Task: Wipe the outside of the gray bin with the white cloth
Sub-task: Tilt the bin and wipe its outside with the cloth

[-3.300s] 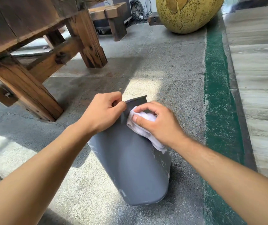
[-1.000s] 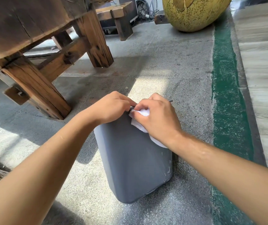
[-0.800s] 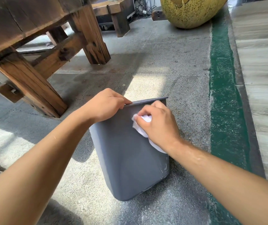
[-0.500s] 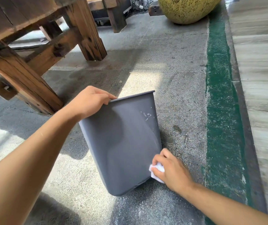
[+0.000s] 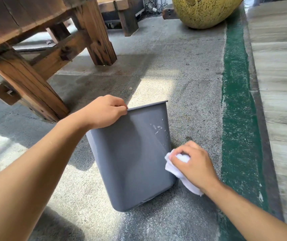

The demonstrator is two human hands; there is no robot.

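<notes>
So the left hand [image 5: 104, 113] grips the gray bin's [image 5: 130, 159] rim to keep it steady while the right hand [image 5: 194, 165] pinches the white cloth [image 5: 174, 168] against its side.

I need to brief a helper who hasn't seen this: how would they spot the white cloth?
Find the gray bin standing on the concrete floor. At its lower right edge, the right hand clutches the white cloth, the only white fabric there.

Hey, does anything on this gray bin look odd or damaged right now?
Yes. The gray bin has whitish scuffs or smears near its upper right corner, above the white cloth. The bin also leans, held by the left hand at its rim.
</notes>
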